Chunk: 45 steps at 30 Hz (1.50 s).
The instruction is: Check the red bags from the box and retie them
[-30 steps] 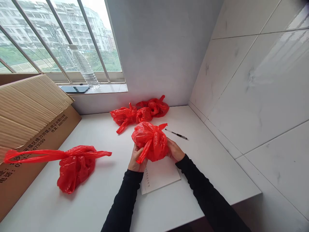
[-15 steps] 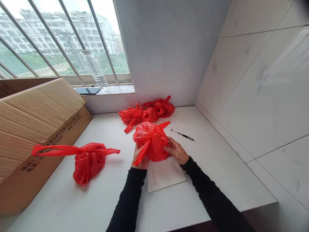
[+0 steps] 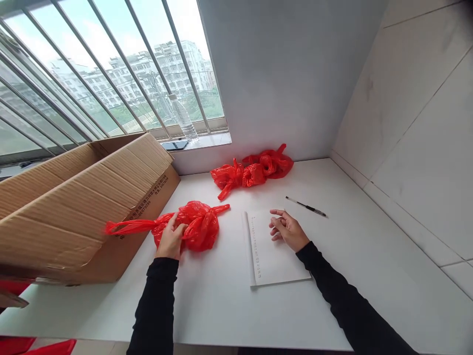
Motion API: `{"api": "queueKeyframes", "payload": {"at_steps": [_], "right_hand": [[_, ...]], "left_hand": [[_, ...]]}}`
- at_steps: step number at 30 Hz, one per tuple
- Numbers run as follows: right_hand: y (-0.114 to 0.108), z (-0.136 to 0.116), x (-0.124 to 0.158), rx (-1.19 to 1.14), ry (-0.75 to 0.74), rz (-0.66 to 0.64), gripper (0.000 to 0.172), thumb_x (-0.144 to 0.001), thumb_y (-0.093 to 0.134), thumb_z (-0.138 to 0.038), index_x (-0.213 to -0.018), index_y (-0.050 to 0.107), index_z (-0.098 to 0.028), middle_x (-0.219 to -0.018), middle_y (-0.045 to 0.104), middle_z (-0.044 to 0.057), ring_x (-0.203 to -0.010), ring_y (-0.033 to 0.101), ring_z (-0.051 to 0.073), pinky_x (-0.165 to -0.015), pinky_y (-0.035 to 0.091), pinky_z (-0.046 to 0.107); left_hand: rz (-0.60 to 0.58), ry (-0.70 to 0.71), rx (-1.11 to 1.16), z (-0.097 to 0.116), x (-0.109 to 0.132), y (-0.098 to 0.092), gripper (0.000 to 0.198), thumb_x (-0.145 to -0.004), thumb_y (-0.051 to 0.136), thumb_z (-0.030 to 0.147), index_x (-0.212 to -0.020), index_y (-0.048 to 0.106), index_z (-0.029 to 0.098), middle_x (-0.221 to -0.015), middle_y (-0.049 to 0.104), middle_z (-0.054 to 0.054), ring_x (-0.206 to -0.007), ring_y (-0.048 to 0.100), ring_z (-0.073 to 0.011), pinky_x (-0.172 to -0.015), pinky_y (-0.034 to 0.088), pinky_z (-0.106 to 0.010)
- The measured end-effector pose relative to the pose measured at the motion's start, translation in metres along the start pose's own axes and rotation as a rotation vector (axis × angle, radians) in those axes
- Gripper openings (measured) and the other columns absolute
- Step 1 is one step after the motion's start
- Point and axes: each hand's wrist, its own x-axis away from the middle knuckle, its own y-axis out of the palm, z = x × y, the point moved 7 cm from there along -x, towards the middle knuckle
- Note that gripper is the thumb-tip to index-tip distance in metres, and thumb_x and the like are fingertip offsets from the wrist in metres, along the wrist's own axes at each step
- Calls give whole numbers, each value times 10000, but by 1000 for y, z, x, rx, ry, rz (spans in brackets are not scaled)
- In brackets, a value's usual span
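My left hand (image 3: 171, 239) grips a knotted red plastic bag (image 3: 201, 228) left of the notepad. Against that bag, on its left, lies another tied red bag (image 3: 158, 230), partly hidden by my hand, its long twisted handles (image 3: 127, 227) stretching in front of the carton. What the bags contain cannot be made out. Over the notepad (image 3: 275, 261), my right hand (image 3: 290, 230) hovers with fingers loosely bent and apart, holding nothing. Small printed marks run down the left side of the white page. A black pen (image 3: 306, 206) rests on the table beyond my right hand.
An open cardboard box (image 3: 148, 209) stands at the left. Several knotted red bags (image 3: 253, 173) lie by the back wall. On the sill under the barred window are a clear water bottle (image 3: 184, 119) and a phone (image 3: 175, 145). A tiled wall (image 3: 417, 148) bounds the right side.
The red bag has moved from above the notepad to the left, beside the other bag, with my left hand on it. My right hand has let go of it. The view has shifted left.
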Motion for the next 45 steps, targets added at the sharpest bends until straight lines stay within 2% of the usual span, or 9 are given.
{"api": "queueKeyframes", "payload": {"at_steps": [6, 14, 18, 24, 29, 32, 35, 39, 45], "right_hand": [[1, 6, -1, 54, 5, -12, 463, -845, 633, -519, -1164, 602, -185, -785, 622, 2, -629, 622, 136, -579, 599, 325], [4, 7, 3, 150, 6, -37, 370, -889, 570, -458, -1143, 629, -196, -802, 629, 5, -656, 627, 134, -633, 610, 335], [6, 6, 3, 164, 20, -33, 357, -874, 580, -445, -1123, 642, -196, -787, 633, 4, -645, 627, 138, -629, 608, 342], [8, 4, 2, 175, 4, -17, 336, -877, 569, -427, -1102, 649, -191, -763, 620, -5, -620, 617, 130, -606, 598, 327], [8, 4, 0, 177, 6, -9, 331, -888, 550, -431, -1093, 654, -193, -762, 619, -4, -611, 616, 128, -582, 593, 315], [8, 3, -1, 187, -8, 1, 328, -890, 551, -435, -1088, 656, -195, -760, 618, -4, -606, 614, 127, -574, 591, 311], [8, 2, -1, 177, -23, 3, 334, -894, 548, -446, -1092, 652, -197, -765, 618, -3, -612, 616, 128, -581, 597, 315], [9, 3, -2, 165, -7, -2, 339, -900, 540, -458, -1086, 647, -195, -761, 614, -3, -610, 608, 127, -567, 594, 310], [11, -3, -2, 166, -23, 2, 322, -899, 548, -450, -1072, 656, -201, -756, 619, -5, -598, 606, 129, -533, 579, 295]], "left_hand": [[205, 476, -725, 23, 44, -2, 515, -829, 651, 353, -1321, 608, 206, -1385, 556, -143, -1339, 459, -338, -1179, 283, -512], [174, 443, -1476, -19, 54, 21, 748, -883, 538, 541, -1539, 360, 230, -1642, 182, -180, -1527, 72, -379, -1181, 13, -657], [224, 277, -1461, -24, 28, -2, 767, -868, 520, 589, -1549, 339, 285, -1643, 167, -174, -1504, 140, -429, -1140, 172, -689], [11, 259, -1516, -16, -29, 3, 693, -857, 553, 393, -1521, 398, 275, -1609, 279, -171, -1488, 217, -402, -1146, 224, -652], [167, 615, -1359, 25, -28, 74, 621, -815, 540, 249, -1430, 496, 177, -1521, 404, -187, -1483, 205, -381, -1186, 112, -633], [-12, 698, -1208, 10, -27, 138, 480, -819, 515, 194, -1289, 610, 194, -1369, 557, -150, -1337, 434, -300, -1179, 261, -470], [-69, 624, -1153, -15, -44, 175, 340, -803, 556, 231, -1112, 682, 168, -1170, 648, -181, -1246, 490, -346, -1159, 262, -524], [-52, 571, -1037, -26, -67, 182, 110, -808, 570, 252, -813, 654, 181, -924, 663, -181, -1181, 514, -389, -1151, 165, -626], [-26, 528, -696, 7, -66, 167, 153, -926, 466, 337, -825, 503, 227, -824, 614, -99, -965, 619, -312, -904, 478, -496]]}}
